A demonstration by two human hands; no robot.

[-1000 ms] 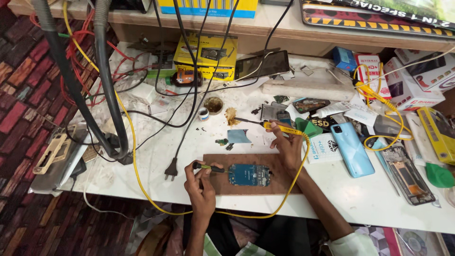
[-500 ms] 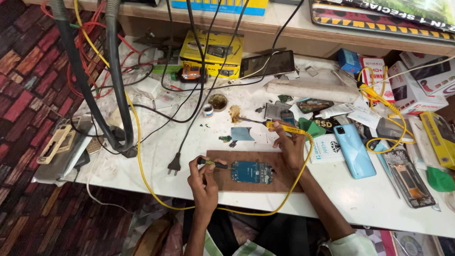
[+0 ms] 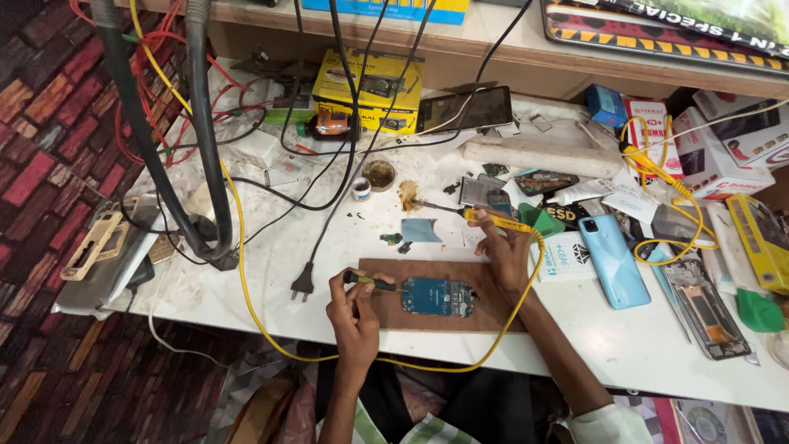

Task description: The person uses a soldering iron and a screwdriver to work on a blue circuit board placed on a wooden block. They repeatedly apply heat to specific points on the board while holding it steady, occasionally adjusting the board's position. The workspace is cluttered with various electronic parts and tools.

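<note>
1. Since the earlier frames little has shifted: both hands keep their posts at the brown rectangular wooden work board (image 3: 444, 292), and the head camera has only drawn slightly closer to the white table (image 3: 625, 345).

2. From the head view, the blue printed circuit board (image 3: 438, 296) lies flat at the middle of the wooden board, its long axis running left to right along the board's own length. It likely sits there so the wood, not the table top, takes heat and scratches.

3. The left hand (image 3: 355, 308) is at the wooden board's left end, fingers pinched tight around a thin dark tool with a yellow-green band (image 3: 374, 283). That tool lies nearly level, its tip pointing right to the circuit board's left edge, seemingly to steady or probe it.

4. The right hand (image 3: 503, 251) rests on the wooden board's upper right corner, closed around the yellow-handled soldering iron (image 3: 481, 217). Its long axis runs up and to the left, the metal tip pointing away from the circuit board toward a brownish smear beyond the wooden board's far edge, held well clear of the work.

5. The iron's yellow cable (image 3: 514, 312) loops down past the wooden board's right end and along its near edge.

6. A light blue smartphone (image 3: 612, 261) lies face down to the right of the wooden board.
</note>
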